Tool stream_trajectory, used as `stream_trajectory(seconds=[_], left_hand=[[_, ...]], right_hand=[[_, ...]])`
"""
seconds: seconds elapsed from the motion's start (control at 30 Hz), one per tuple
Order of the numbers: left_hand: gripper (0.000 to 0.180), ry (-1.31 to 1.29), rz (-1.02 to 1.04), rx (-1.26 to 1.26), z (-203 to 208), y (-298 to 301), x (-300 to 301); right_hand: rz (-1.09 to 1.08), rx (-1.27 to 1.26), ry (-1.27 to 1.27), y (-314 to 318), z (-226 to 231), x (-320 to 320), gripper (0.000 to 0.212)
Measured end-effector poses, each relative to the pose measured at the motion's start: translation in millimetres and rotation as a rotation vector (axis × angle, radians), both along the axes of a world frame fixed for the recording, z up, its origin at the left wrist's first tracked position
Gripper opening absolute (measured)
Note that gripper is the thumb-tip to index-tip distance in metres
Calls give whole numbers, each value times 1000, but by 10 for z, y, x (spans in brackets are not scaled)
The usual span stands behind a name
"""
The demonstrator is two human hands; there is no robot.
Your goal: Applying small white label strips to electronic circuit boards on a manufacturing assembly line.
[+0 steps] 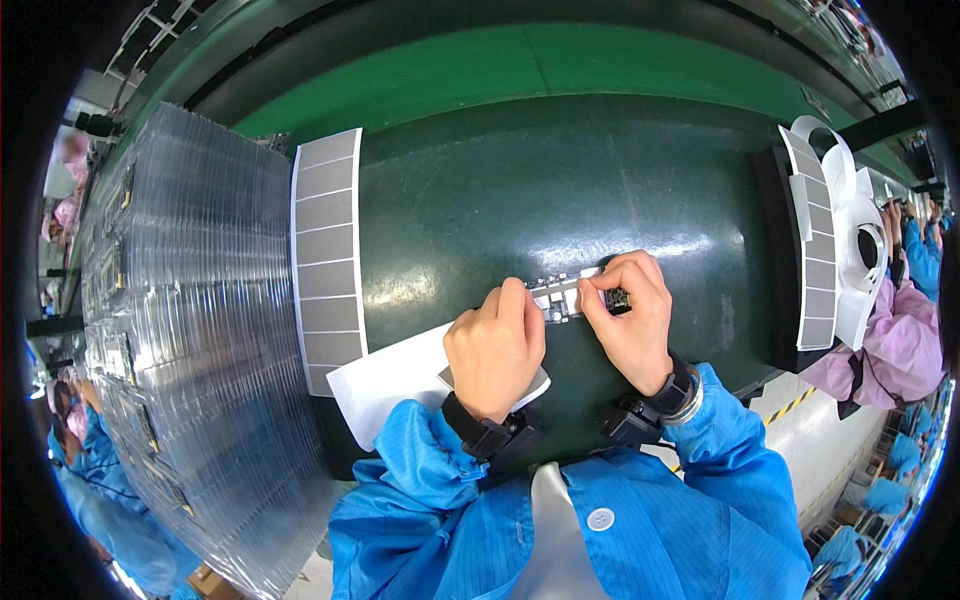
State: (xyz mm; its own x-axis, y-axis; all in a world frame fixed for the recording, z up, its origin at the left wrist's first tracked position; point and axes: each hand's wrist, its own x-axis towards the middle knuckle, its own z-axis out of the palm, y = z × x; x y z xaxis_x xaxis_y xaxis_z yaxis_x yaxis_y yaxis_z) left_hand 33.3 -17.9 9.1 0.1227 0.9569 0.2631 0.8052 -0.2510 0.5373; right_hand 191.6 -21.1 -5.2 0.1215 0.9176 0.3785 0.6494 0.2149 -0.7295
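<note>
A small circuit board (562, 307) with silvery and white parts lies at the middle of the dark green bench. My left hand (493, 348) is closed at its left end, the fingertips mostly hidden behind the knuckles. At the other end, my right hand (634, 318) pinches with thumb and forefinger. A narrow grey strip (566, 287) runs along the board between both hands; whether it is stuck down I cannot tell. Under my left wrist lies a white backing sheet (385, 385), partly covered by the hand and sleeve.
Tall stacks of clear plastic trays (220, 300) holding boards fill the left side. Beside them lies a sheet of grey stickers (328, 250). At the right edge, another grey sticker sheet (818, 250) sits near curled white backing strips (850, 220). People work on both sides.
</note>
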Motion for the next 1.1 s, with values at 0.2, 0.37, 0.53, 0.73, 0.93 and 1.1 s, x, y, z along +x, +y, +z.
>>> stream_trajectory(seconds=[0.2, 0.37, 0.53, 0.73, 0.93, 1.1], left_hand=[[16, 5, 8, 11, 1, -4, -4], [16, 15, 2, 19, -21, 3, 17], [16, 36, 12, 25, -30, -2, 10], [17, 56, 43, 26, -38, -22, 13], [17, 61, 110, -84, 1, -45, 5], [11, -49, 192, -69, -47, -1, -143]], right_hand=[[0, 15, -7, 10, 10, -13, 15], [-10, 17, -14, 8, -6, -5, 16], [-46, 7, -76, 1, 16, -23, 17], [-40, -3, -37, -9, -8, -26, 17], [-88, -41, -113, -22, 31, -33, 18], [-95, -51, -138, -23, 47, -46, 18]])
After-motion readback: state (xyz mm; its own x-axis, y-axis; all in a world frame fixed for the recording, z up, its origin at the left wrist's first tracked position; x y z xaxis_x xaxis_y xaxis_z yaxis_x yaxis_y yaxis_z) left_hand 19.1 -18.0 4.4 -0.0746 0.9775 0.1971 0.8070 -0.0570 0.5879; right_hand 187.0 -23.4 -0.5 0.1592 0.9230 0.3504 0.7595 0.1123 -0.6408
